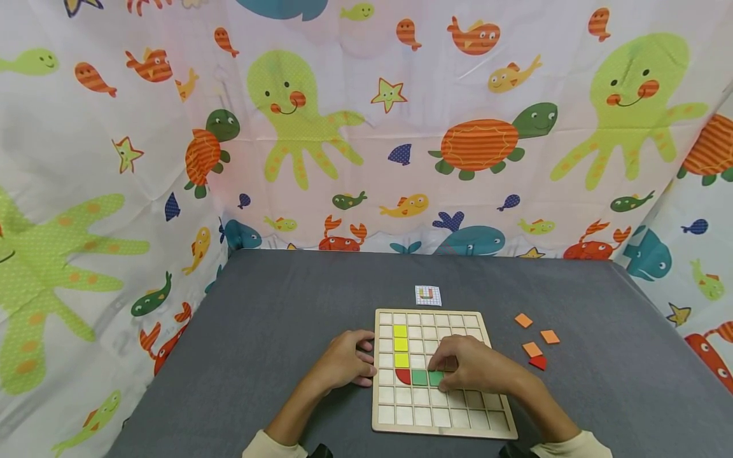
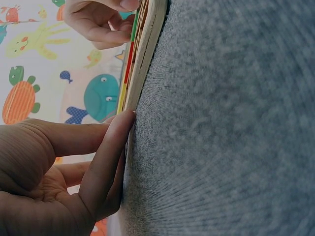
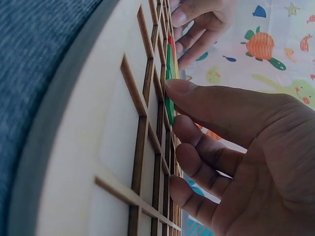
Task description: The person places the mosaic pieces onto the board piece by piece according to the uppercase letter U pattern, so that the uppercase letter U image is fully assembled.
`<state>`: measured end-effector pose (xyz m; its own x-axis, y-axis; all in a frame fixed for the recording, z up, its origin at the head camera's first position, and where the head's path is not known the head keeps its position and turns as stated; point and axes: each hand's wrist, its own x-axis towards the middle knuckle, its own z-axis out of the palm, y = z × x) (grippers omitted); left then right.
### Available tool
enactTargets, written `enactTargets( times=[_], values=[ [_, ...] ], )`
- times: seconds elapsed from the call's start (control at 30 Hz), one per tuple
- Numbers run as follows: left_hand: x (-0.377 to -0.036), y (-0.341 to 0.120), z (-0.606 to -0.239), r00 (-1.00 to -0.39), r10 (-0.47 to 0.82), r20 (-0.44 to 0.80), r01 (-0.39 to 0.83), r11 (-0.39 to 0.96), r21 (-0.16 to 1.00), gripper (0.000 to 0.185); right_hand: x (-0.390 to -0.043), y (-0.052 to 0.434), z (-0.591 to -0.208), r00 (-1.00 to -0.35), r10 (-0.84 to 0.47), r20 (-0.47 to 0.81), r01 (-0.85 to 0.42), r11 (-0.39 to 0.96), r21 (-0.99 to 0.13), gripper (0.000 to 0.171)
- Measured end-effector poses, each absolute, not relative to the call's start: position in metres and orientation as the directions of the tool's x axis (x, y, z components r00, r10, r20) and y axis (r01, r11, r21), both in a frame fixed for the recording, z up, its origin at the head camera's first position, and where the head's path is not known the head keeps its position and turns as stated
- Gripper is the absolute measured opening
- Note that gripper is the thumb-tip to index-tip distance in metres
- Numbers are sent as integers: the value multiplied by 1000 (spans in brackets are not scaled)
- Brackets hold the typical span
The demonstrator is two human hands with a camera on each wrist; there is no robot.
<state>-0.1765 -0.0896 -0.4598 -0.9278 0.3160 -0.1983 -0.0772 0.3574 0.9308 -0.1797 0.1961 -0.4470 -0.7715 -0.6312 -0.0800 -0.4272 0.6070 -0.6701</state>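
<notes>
A wooden grid board (image 1: pixel 403 416) lies on the grey table. In it, a column of yellow square tiles (image 1: pixel 400 345) stands above a red quarter-round tile (image 1: pixel 403 376), followed rightward by a green square tile (image 1: pixel 420 378). My right hand (image 1: pixel 478 366) pinches a second green square tile (image 1: pixel 436 378) at the neighbouring cell; in the right wrist view the thumb (image 3: pixel 182 86) touches a green tile, its far edges partly hidden. My left hand (image 1: pixel 343 362) rests its fingers against the board's left edge, also seen in the left wrist view.
Beyond the board lies a small pattern card (image 1: pixel 428 296) with a coloured U-like shape on a grid. Right of the board are several loose tiles: orange squares (image 1: pixel 532 349) and a red piece (image 1: pixel 538 362). A sea-animal curtain (image 1: pixel 355 146) surrounds the table's back and sides.
</notes>
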Motion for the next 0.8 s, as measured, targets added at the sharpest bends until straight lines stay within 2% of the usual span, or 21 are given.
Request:
enactTargets(
  times=[0.47,0.8],
  values=[
    [-176,-89,-460,-926,326,-189,-67,351,934,65,-184,204,-450,-779,-624,-63,-405,578,-708,22],
    [-176,-89,-461,-926,320,-199,-80,347,934,65,-189,225,-446,-850,-525,-32,-342,597,-726,26]
  ],
)
